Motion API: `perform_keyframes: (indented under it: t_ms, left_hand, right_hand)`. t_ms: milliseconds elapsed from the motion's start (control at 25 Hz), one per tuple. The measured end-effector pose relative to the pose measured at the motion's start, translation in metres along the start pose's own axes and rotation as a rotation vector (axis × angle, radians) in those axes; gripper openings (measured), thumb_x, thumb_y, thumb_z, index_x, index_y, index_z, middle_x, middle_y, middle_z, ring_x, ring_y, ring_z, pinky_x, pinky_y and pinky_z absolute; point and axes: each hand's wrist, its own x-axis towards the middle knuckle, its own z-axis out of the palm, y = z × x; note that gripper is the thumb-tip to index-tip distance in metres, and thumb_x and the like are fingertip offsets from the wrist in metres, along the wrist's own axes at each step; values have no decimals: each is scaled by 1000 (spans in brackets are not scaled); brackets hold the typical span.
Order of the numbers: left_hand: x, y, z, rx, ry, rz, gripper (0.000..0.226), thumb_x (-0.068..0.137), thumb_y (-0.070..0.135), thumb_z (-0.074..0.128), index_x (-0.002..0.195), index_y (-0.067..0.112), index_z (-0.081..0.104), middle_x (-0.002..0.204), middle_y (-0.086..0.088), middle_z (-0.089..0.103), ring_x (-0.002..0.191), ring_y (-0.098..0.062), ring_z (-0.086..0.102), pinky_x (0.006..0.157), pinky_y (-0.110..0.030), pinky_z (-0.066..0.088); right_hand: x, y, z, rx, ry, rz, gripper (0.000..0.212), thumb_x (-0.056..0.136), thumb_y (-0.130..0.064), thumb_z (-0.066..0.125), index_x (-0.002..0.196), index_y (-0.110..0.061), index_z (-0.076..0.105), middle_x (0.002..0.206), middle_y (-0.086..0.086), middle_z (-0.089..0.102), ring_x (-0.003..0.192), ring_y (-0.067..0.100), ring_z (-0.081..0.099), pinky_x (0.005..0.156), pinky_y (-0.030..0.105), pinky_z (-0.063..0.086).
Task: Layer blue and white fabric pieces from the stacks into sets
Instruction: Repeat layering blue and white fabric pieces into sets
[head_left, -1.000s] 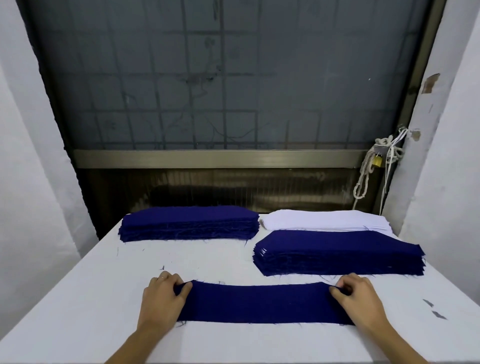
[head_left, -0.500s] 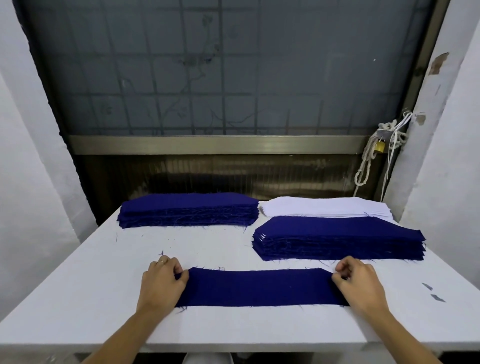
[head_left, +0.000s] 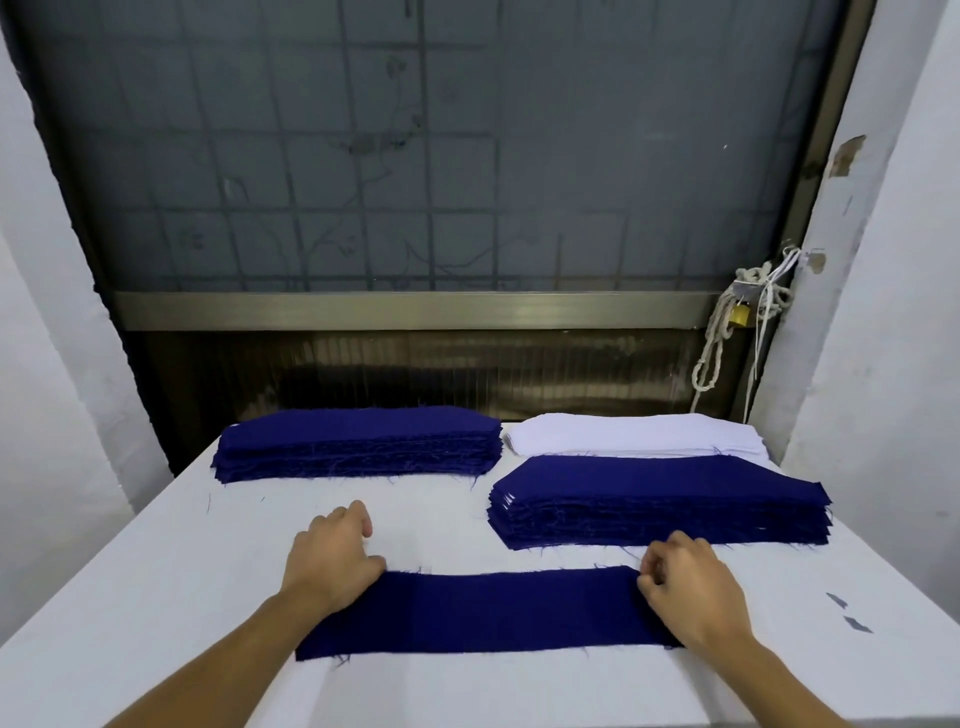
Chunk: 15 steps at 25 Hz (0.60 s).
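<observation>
A single dark blue fabric piece (head_left: 493, 610) lies flat across the near part of the white table (head_left: 156, 597). My right hand (head_left: 685, 587) is at its right end, fingers curled and pinching the far right corner. My left hand (head_left: 332, 556) is over the piece's left end with loosely curled fingers that reach past the far edge and hold nothing. A thick stack of blue pieces (head_left: 358, 441) sits at the far left. A second blue stack (head_left: 660, 499) sits at the right, and a white stack (head_left: 623, 434) lies just behind it.
Two small dark fabric scraps (head_left: 847, 613) lie near the table's right edge. A grilled window and a metal sill stand behind the table. A knotted rope with a padlock (head_left: 737, 322) hangs at the back right. White walls close in on both sides.
My left hand has let go of the piece's left edge and moved forward over the table. My right hand stays at the right end. The camera has tilted upward.
</observation>
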Motion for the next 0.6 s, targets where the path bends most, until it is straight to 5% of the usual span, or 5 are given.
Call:
perform_keyframes:
  t_ms: [320, 600]
  left_hand:
    - [89, 110, -16, -183, 3, 151, 8, 94, 32, 63, 91, 27, 58, 85, 11, 65, 78, -8, 62, 67, -32, 57]
    - [169, 183, 11, -192, -29, 205, 16, 100, 32, 59, 102, 21, 69, 99, 3, 70, 87, -14, 66, 83, -37, 59]
  right_hand:
    - [87, -19, -38, 78, 103, -18, 14, 95, -27, 57, 84, -34, 61, 81, -14, 62, 75, 5, 56, 54, 18, 39]
    - [178, -16, -17, 111, 7, 23, 9, 99, -28, 59, 103, -30, 67, 101, -9, 67, 88, 8, 60, 82, 25, 57]
